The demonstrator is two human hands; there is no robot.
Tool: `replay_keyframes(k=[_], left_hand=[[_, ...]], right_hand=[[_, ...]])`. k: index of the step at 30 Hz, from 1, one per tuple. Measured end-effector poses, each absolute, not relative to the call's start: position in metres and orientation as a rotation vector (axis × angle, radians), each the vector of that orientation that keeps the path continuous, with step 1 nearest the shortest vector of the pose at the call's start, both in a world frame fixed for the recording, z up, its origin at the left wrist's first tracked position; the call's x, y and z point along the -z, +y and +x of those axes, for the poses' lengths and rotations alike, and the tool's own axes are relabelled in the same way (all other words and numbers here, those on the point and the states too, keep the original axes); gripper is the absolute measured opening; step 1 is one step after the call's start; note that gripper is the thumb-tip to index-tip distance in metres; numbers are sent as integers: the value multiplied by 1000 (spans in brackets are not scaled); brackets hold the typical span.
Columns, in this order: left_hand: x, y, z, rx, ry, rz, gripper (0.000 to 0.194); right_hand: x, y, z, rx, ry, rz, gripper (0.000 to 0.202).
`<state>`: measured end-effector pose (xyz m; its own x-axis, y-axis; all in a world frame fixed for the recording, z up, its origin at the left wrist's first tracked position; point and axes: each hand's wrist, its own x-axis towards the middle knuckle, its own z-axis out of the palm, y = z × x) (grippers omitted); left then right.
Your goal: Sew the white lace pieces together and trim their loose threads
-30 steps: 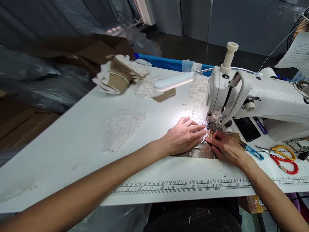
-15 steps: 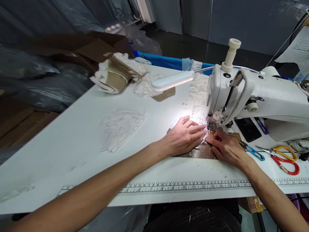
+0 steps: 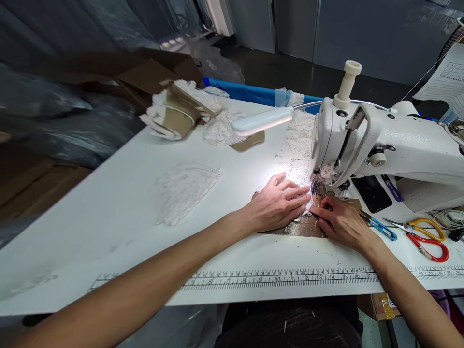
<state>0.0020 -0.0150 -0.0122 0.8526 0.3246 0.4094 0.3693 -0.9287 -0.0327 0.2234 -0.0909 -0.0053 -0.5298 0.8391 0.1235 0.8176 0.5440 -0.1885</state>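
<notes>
My left hand (image 3: 277, 205) lies flat, fingers spread, on a piece of white lace (image 3: 295, 171) in front of the needle of a white sewing machine (image 3: 384, 145). My right hand (image 3: 339, 222) rests beside it, fingertips pinching the lace edge near the presser foot (image 3: 319, 188). Both hands lie over a brown taped patch (image 3: 302, 227) on the table. A lamp (image 3: 261, 121) lights the lace brightly.
Another lace piece (image 3: 184, 191) lies to the left on the white table (image 3: 108, 212). Lace bundles wrapped in brown card (image 3: 177, 113) sit at the back. Blue snips (image 3: 379, 226) and red-and-yellow scissors (image 3: 426, 234) lie right. A printed ruler (image 3: 282, 279) runs along the front edge.
The hands have hardly moved on the lace; only the view has shifted slightly.
</notes>
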Motion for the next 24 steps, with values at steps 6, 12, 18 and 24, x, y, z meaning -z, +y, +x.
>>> replay_keyframes(k=[6,12,18,24], left_hand=[[14,-14,2,593,-563,-2917,35],[13,-15,2,659,-536,-2910,33],[15,-14,2,635,-564,-2932,32],[13,-15,2,634,-552,-2918,32]], right_hand=[[8,-89,231,-212,-2495,-1362,34],[7,-89,231,-160,-2523,-1371,38],[5,-90,224,-160,-2586,-1431,39],[3,-91,223,-182,-2574,-1459,40]])
